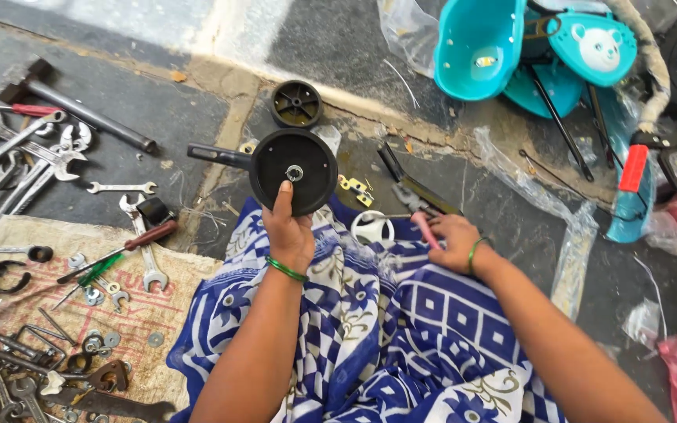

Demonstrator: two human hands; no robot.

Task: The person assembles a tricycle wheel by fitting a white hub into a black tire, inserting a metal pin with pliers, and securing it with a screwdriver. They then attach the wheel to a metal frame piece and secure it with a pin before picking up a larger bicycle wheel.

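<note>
The left hand (290,235) is gripping a black wheel (292,171) at twelve o'clock while the right hand (452,241) is closing on pink-handled pliers (423,222) at two o'clock; one-handed, the wheel could slip.

Dark stone floor (135,110), cracked along pale seams. Worn sackcloth mat (119,305) lies at left. Bright daylight falls across the top.

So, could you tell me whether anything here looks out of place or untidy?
Nothing looks damaged, but it is untidy. Wrenches and washers lie scattered loose over the ground and the sack mat, and torn clear plastic wrap trails across the floor. The left hand holds a black wheel; the right hand grips pliers.
</note>
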